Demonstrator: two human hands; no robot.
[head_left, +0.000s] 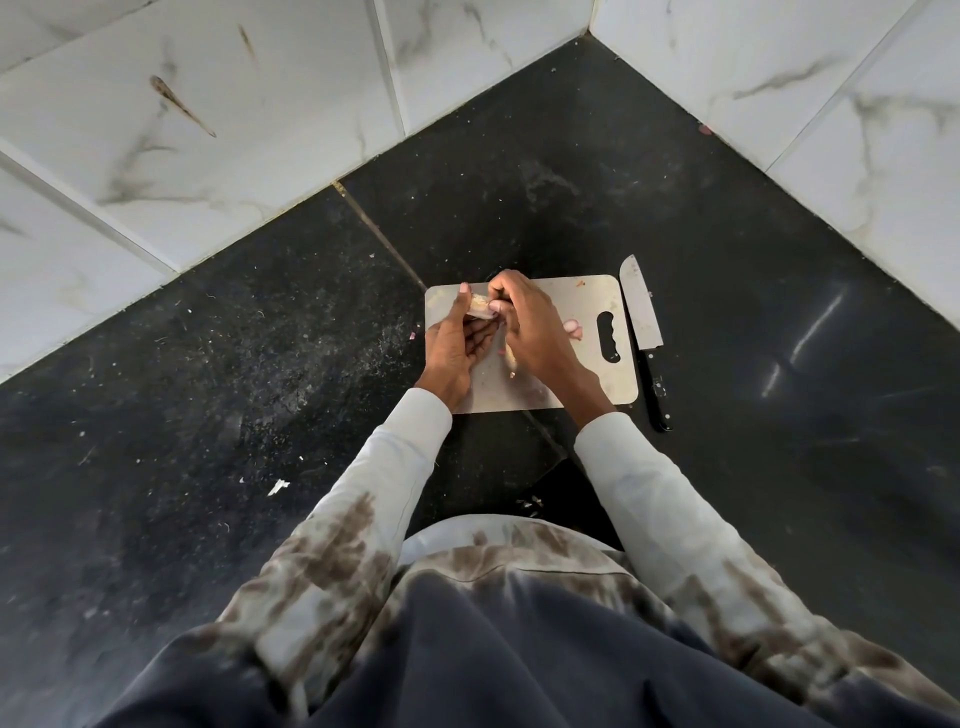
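light: bright, soft, even | glare: white streaks on the dark counter (810, 332) toward its right edge | shadows: faint grey under my left hand (454, 348) and right hand (535, 327) on the board (582, 296) | focus: pale piece (480, 309) I pinch slightly smeared | edges: wall tiles (208, 156) bow, wide-angle stretch

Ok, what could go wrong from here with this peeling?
1. The left hand and right hand hold the small pale piece above the cutting board; it could slip onto the gritty counter.
2. The knife lies bare just right of the board; a blind reach might meet the blade.
3. The hanging peel strip may drop among the pink bits on the board.
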